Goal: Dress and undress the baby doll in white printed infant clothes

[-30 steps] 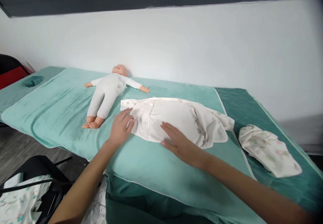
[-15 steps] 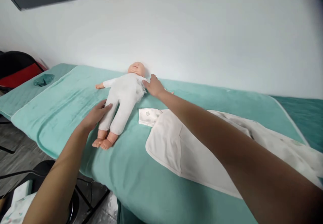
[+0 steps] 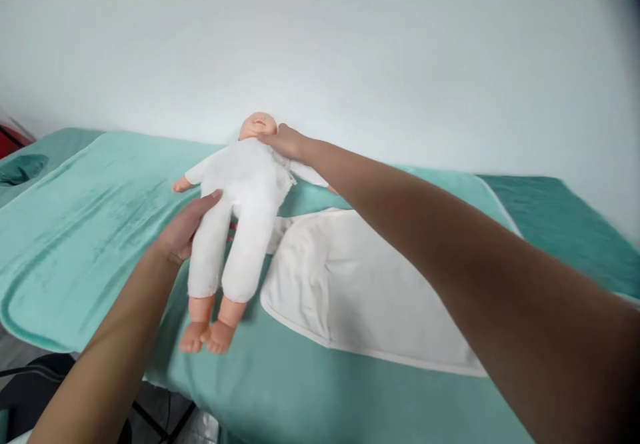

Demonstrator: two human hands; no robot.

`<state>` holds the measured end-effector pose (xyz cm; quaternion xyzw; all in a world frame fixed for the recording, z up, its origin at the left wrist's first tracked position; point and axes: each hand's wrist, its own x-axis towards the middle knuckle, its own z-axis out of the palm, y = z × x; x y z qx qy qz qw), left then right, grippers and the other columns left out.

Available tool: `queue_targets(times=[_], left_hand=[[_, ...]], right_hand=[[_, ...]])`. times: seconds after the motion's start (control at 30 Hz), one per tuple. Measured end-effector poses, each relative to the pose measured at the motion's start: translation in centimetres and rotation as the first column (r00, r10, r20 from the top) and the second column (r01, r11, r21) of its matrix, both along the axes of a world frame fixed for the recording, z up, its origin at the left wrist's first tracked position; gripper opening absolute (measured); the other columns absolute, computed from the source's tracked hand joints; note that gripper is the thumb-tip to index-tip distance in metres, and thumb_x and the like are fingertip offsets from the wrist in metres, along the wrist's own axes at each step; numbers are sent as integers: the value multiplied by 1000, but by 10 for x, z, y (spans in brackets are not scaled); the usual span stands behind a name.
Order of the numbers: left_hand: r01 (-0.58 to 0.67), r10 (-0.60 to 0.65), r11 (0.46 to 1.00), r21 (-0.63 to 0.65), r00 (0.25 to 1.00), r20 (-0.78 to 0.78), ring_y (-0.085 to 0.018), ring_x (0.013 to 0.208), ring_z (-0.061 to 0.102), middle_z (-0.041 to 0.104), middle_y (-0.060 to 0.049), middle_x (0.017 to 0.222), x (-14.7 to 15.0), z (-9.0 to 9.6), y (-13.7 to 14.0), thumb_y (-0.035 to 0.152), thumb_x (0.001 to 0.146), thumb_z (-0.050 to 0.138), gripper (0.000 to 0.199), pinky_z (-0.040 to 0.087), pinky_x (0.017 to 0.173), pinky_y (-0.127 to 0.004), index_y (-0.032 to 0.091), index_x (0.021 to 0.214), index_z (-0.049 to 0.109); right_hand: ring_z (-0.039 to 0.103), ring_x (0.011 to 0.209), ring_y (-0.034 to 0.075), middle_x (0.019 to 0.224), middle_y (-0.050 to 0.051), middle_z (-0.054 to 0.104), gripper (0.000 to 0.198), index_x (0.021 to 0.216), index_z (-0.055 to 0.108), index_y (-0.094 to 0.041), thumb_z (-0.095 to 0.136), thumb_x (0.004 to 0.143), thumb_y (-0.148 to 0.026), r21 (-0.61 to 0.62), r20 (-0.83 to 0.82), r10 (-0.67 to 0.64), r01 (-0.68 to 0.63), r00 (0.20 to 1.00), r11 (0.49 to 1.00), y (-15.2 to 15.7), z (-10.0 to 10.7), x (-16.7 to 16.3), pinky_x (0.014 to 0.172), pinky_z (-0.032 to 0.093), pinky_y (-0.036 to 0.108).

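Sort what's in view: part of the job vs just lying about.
Part of the job:
doll, left hand around its leg, right hand below its head
white garment, spread alongside (likely)
green cover underneath

Lying about (likely):
black chair, lower left
red item, cut off

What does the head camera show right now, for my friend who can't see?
A baby doll with a white cloth body is held by a person's left hand around one leg and right hand at its neck. A white garment lies on a green cover, partly hidden by the right arm.
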<state>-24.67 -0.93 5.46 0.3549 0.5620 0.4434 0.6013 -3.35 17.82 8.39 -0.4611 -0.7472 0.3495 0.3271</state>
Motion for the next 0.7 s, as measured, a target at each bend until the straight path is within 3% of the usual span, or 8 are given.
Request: queue_targets(times=[0.1,0.2,0.37,0.47,0.6,0.7], left_hand=[[97,-103,992,85,992,71,-30,76,75,76,-13,89,68,9,-31,52,87,71,59,61,60,-40,11,128,64],[181,-197,977,112,968,154,-31,76,76,78,-14,100,142,6,-62,53,83,75,65,63,61,-43,17,135,60],[263,-277,961,91,931,237,-28,77,77,74,-16,120,235,-11,-106,53,82,78,70,63,57,-38,24,140,52],[279,-283,959,50,932,226,-27,78,77,74,-13,120,261,-21,-124,54,83,76,68,63,60,-38,26,140,50],[237,-240,971,41,960,142,-26,84,76,73,-12,123,268,-31,-137,56,84,75,69,63,69,-38,24,141,52],[221,-217,969,112,975,-45,-26,94,74,75,-10,117,261,-36,-135,62,89,67,58,60,81,-37,22,130,62]], right_hand=[[62,123,33,131,17,63,61,130,57,-9,61,94,-58,-71,107,-83,91,991,993,-40,24,74,108,51,54],[61,124,36,137,22,60,75,140,48,-8,60,92,-65,-64,211,-208,226,955,972,-79,37,152,107,52,54],[60,127,36,145,24,56,83,146,42,-11,61,89,-68,-62,307,-324,358,895,932,-134,22,255,107,50,51],[61,127,35,145,24,57,78,145,44,-12,61,90,-64,-110,283,-336,379,898,919,-156,-2,282,106,50,48],[63,124,32,145,22,58,74,148,42,-13,52,95,-64,-114,229,-269,300,936,947,-170,-25,288,102,51,42],[67,113,35,126,22,69,75,152,37,-12,44,99,-66,37,437,-274,287,857,957,-177,-18,287,97,50,46]])
